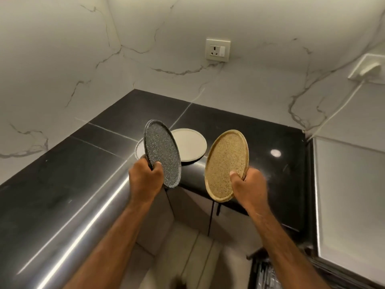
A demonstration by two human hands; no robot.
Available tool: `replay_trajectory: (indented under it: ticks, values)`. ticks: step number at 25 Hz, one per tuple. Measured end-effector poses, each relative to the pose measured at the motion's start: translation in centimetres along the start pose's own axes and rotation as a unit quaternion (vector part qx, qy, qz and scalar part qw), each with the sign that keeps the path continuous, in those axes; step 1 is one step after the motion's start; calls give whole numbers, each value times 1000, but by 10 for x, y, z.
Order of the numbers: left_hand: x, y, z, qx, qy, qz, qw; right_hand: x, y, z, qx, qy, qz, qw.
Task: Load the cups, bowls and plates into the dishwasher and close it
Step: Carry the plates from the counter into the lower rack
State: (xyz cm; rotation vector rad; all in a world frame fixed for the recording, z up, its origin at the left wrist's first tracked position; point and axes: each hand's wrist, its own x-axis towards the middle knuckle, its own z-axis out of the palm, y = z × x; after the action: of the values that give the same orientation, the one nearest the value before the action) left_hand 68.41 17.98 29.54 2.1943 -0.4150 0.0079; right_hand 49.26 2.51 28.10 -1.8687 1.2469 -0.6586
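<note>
My left hand [145, 176] grips a dark grey speckled plate [162, 149] by its lower edge, held nearly upright above the counter's front edge. A tan speckled plate [226, 161] is gripped the same way in my right hand [249, 184], tilted up to the right of the grey one. Behind them a plain cream plate [190, 143] lies flat on the black countertop [239, 126]. The rim of another light plate [139, 148] shows to the left behind the grey plate. At the bottom right corner part of a dark rack [266, 276] shows, likely the dishwasher.
White marble walls enclose the counter corner, with a socket [217, 50] on the back wall. A second socket with a white plug and cable [368, 69] is on the right wall. A steel-fronted appliance [350, 192] stands at right. Cabinet doors and the tiled floor lie below.
</note>
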Motion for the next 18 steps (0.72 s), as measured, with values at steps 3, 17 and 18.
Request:
replay_trajectory:
  ticks: [3, 17, 18]
  values:
    - [-54, 4, -10, 7, -12, 65, 998, -46, 18, -27, -59, 33, -48, 997]
    - [-329, -44, 8, 12, -222, 116, 968, -284, 194, -152, -149, 47, 101, 983]
    - [-352, -46, 13, 29, -239, 119, 963, -301, 213, -162, -155, 40, 124, 979]
